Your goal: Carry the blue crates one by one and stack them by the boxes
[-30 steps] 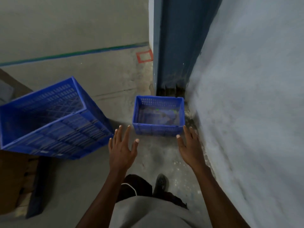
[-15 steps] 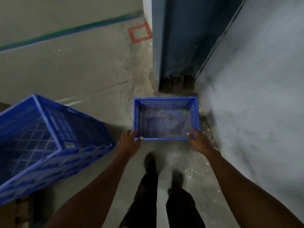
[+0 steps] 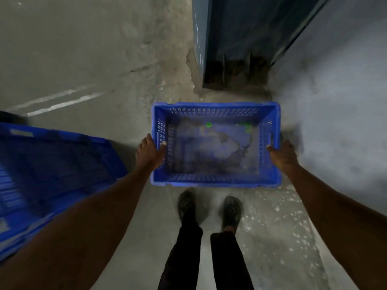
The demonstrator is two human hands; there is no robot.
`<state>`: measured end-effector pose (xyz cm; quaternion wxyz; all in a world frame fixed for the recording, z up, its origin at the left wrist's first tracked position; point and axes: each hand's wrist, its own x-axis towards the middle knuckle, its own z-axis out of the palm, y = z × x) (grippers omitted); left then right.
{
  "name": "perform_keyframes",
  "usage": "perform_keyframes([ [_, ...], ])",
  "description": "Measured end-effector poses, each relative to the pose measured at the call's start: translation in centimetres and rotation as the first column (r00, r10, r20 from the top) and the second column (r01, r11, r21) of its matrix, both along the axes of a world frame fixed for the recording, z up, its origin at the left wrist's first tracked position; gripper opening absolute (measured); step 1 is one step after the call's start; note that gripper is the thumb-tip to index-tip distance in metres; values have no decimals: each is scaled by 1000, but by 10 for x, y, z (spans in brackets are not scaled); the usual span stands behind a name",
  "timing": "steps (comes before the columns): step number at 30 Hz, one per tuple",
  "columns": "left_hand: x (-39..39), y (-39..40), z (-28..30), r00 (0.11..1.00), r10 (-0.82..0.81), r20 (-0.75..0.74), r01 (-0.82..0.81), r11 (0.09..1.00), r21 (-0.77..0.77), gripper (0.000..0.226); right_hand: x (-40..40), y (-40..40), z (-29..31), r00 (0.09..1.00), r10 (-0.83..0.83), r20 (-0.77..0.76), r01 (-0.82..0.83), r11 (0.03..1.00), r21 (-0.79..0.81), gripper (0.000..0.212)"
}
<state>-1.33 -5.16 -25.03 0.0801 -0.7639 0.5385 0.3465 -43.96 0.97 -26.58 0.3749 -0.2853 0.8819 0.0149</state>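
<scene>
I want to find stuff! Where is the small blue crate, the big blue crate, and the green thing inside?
small blue crate point(image 3: 213, 182): head view, on its near rim.
big blue crate point(image 3: 52, 164): head view, on its slatted side wall.
green thing point(image 3: 208, 124): head view, on the round green spot in the small crate.

Black trousers point(image 3: 182, 258), dark perforated clogs point(image 3: 231, 210)

The crate point(image 3: 215, 183) is bright blue with slotted, perforated walls, and small green bits point(image 3: 208, 124) show inside. A second blue crate point(image 3: 52, 174) has the same lattice pattern. The floor point(image 3: 83, 59) is grey with white streaks; the trousers point(image 3: 188, 258) are black.
</scene>
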Motion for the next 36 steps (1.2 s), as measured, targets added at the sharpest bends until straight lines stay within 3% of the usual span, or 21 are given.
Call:
perform_keyframes([
  [2, 0, -11, -28, 973, 197, -122, -196, 980, 13, 56, -1, -10, -22, 997, -63, 38, 67, 994, -88, 88],
  [6, 9, -20, -70, 827, 473, -303, -480, 875, 56, 53, -7, -24, -49, 975, -216, 46, 220, 954, -205, 61],
  [7, 10, -21, -77, 782, 522, -341, -531, 844, 75, 53, -10, -27, -54, 965, -250, 80, 262, 940, -218, 63],
  [11, 3, -27, -78, 674, 594, -439, -606, 785, 131, 49, -19, -29, -64, 912, -332, 240, 386, 892, -233, 50],
  [17, 3, -25, -44, 704, 546, -453, -587, 807, 61, 53, -19, -21, -19, 854, -360, 375, 470, 844, -260, 51],
  [24, 15, -14, 103, 648, 517, -559, -571, 816, 92, 57, -31, 2, 129, 757, -349, 553, 557, 787, -265, 58],
  [32, 11, 12, 355, 636, 404, -657, -532, 847, 6, 60, -48, 16, 382, 802, -177, 571, 466, 783, -412, 67],
  [36, 2, 28, 460, 642, 362, -676, -566, 818, -99, 62, -52, 36, 474, 803, -137, 580, 455, 769, -448, 58],
])
